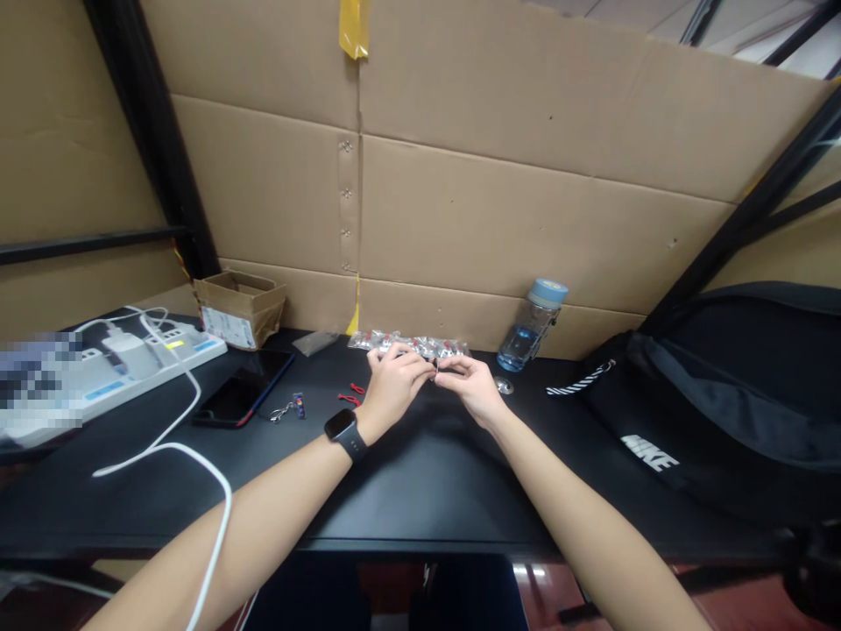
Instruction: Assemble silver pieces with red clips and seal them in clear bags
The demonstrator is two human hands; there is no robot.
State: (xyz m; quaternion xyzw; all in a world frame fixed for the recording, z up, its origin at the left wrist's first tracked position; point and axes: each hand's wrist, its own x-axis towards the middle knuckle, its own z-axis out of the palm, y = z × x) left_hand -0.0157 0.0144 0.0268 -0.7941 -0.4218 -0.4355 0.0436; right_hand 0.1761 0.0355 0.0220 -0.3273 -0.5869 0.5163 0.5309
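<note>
My left hand (395,381), with a dark watch (342,427) on its wrist, is closed in a pinch over the black table (427,482). Facing it, my right hand (469,384) is pinched too, and their fingertips nearly meet at a tiny dark item too small to name. Just behind the hands lies a row of small clear packets (368,340) with red and silver bits inside. Red cord loops (349,400) lie left of my left hand, and farther left is a metal clasp with a small purple charm (300,406). A small round clear item (504,386) is beside my right hand.
At the left are a power strip (154,364) with white cables, a phone (246,390) and an open cardboard box (242,307). A water bottle (531,326) stands at the back right. A black backpack (696,394) fills the right side. Cardboard panels (492,202) rise behind.
</note>
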